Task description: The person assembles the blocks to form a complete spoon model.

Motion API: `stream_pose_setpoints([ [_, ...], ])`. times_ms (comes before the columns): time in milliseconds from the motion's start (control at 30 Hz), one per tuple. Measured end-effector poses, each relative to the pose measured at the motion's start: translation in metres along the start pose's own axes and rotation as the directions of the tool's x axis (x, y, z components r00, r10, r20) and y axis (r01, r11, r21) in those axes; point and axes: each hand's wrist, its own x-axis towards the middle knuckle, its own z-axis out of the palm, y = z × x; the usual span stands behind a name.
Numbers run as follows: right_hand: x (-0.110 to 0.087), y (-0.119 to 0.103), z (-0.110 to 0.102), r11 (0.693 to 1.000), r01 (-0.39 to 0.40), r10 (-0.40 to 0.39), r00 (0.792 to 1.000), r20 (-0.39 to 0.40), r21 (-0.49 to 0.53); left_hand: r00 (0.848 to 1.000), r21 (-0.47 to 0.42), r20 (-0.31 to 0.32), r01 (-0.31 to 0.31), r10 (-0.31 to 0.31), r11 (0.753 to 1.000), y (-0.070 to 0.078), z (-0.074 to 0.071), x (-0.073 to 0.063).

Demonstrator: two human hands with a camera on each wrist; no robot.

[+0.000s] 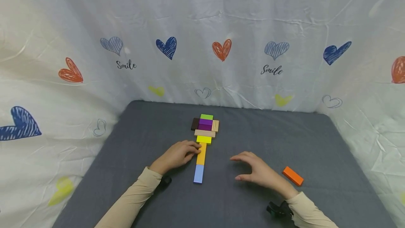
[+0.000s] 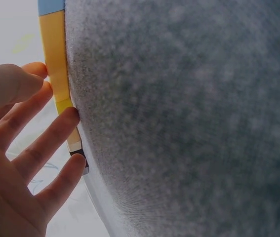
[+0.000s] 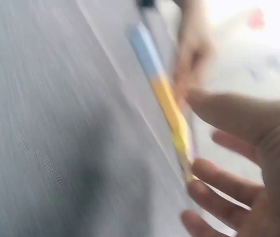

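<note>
Coloured wooden blocks lie in a long figure on the dark grey cloth. My left hand [image 1: 179,153] is beside its lower part, fingertips at the left edge of an amber block [image 1: 201,153]. A light blue block [image 1: 198,174] continues the line toward me, and a yellow block [image 1: 204,139] lies across its far end. In the left wrist view the fingers [image 2: 56,131] are spread and loosely bent, not wrapped round a block. My right hand [image 1: 257,171] hovers to the right of the figure, thumb and fingers apart, holding nothing. An orange block [image 1: 293,176] lies alone beyond it.
Farther up the figure are a beige block [image 1: 205,133], purple blocks [image 1: 205,124], a dark brown block [image 1: 194,124], a striped wood block [image 1: 215,125] and a green block [image 1: 206,116]. A white curtain [image 1: 196,20] with hearts surrounds the table [image 1: 152,122].
</note>
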Motion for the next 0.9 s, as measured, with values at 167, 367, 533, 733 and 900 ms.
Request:
stream_pose_setpoints([
  [167,-0.032,0.032,-0.049,0.993,-0.085,0.074,0.988,0.135,0.077,1.0,-0.001,0.009,0.01,-0.01,1.0,-0.002,-0.002,0.001],
  [367,-0.069,0.064,-0.084,0.973,-0.184,0.147,0.959,0.244,0.137,1.0,0.007,0.013,0.005,-0.005,1.0,-0.005,-0.003,0.002],
  [533,-0.09,0.085,-0.094,0.965,-0.232,0.192,0.944,0.269,0.123,1.0,0.005,0.016,-0.001,0.001,1.0,-0.005,-0.004,0.003],
  [733,-0.104,0.101,-0.094,0.975,-0.199,0.174,0.961,0.213,0.102,1.0,-0.007,0.01,0.0,0.0,1.0,-0.006,-0.004,0.003],
  [900,-0.106,0.108,-0.092,0.977,-0.171,0.144,0.971,0.191,0.131,1.0,-0.006,0.011,0.001,0.0,1.0,-0.007,-0.002,0.003],
])
